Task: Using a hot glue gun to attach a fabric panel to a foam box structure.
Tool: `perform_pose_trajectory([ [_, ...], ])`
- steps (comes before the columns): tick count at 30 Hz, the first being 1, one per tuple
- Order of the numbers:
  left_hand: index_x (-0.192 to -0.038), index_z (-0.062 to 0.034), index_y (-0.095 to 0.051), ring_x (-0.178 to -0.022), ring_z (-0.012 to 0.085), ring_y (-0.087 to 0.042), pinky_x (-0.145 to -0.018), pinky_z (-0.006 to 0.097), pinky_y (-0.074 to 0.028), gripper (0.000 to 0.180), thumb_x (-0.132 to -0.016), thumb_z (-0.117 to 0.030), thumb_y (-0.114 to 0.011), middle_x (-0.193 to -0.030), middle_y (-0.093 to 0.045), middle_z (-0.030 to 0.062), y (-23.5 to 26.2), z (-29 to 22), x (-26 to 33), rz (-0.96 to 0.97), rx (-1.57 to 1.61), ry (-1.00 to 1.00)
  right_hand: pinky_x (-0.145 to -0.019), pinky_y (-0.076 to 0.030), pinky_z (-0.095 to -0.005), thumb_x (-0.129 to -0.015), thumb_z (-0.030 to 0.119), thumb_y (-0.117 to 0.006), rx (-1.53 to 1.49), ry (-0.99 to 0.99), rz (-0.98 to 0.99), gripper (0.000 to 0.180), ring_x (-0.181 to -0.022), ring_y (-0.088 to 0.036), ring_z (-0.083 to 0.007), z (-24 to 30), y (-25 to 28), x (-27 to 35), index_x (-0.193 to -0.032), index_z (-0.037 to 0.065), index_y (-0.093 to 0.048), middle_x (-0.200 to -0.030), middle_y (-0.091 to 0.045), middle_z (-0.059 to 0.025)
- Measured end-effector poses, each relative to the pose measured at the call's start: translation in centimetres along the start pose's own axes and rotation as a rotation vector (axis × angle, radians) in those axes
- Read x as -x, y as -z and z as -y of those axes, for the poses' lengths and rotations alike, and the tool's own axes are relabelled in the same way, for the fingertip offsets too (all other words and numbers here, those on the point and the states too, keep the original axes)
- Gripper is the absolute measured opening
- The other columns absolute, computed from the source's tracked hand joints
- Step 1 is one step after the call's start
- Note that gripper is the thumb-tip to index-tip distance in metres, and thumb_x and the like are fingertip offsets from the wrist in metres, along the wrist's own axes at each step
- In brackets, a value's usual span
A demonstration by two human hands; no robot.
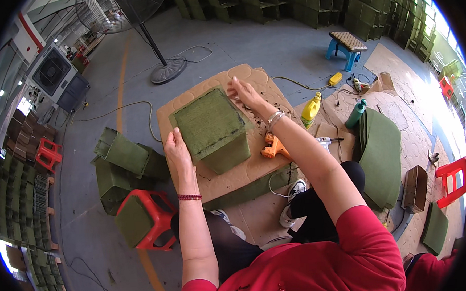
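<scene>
A green felt-like box (227, 155) stands on a cardboard-topped work surface (266, 159) in front of me. Its upper face is a rough green panel (207, 120) with dark marks along the edges, reaching slightly past the walls. My left hand (178, 151) grips the near left edge, thumb upward; some fingers are partly hidden. By the far right corner is my right hand (245, 95), its fingers loosely bent and apart, with nothing visible in them. An orange glue gun (274, 146) lies beside the box, under my right forearm.
A yellow bottle (311, 110), a green bottle (356, 113) and stacked green sheets (380, 158) are at right. Green boxes (124, 152) and a red stool (154, 214) stand at left. Cords cross the floor near a pedestal fan (168, 70). A blue-legged stool (346, 45) stands farther back.
</scene>
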State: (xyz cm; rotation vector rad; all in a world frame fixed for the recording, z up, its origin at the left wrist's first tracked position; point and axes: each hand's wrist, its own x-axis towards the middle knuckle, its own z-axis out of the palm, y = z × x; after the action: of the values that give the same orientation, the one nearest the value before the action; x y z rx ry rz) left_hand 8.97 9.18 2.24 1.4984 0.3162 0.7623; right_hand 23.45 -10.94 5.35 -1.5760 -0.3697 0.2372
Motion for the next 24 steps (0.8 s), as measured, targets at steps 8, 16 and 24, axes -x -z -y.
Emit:
perform_pose_trajectory([
  [8,-0.080,-0.0006,-0.056,-0.064,0.0035,-0.044,-0.058,0.022,-0.039,0.030,-0.100,-0.023,-0.049,-0.072,-0.053,-0.0040,-0.1,-0.3,0.1,-0.007,-0.157,-0.023,-0.116,-0.013,-0.0339,-0.093,0.065,-0.022,0.350,0.162,0.173,0.087,-0.143,-0.013,-0.0318,2.0,-3.8,-2.1,-0.145,-0.006,-0.019,-0.151,-0.017,-0.0256],
  [16,-0.084,0.0014,-0.057,-0.064,0.0045,-0.044,-0.057,0.023,-0.040,0.031,-0.100,-0.024,-0.048,-0.072,-0.053,-0.0029,0.3,0.3,0.1,-0.028,-0.002,-0.014,-0.115,-0.016,-0.0337,-0.092,0.068,-0.020,0.122,-0.032,0.258,0.090,-0.143,-0.015,-0.0290,3.1,-2.4,0.1,-0.145,-0.006,-0.020,-0.152,-0.019,-0.0227],
  [24,-0.084,0.0005,-0.057,-0.064,0.0045,-0.044,-0.057,0.024,-0.040,0.031,-0.100,-0.025,-0.049,-0.072,-0.053,-0.0035,0.3,0.8,0.1,-0.058,-0.078,-0.040,-0.114,-0.017,-0.0323,-0.093,0.067,-0.018,0.025,-0.097,0.154,0.086,-0.142,-0.018,-0.0223,0.7,-2.8,3.0,-0.146,-0.001,-0.023,-0.154,-0.020,-0.0137],
])
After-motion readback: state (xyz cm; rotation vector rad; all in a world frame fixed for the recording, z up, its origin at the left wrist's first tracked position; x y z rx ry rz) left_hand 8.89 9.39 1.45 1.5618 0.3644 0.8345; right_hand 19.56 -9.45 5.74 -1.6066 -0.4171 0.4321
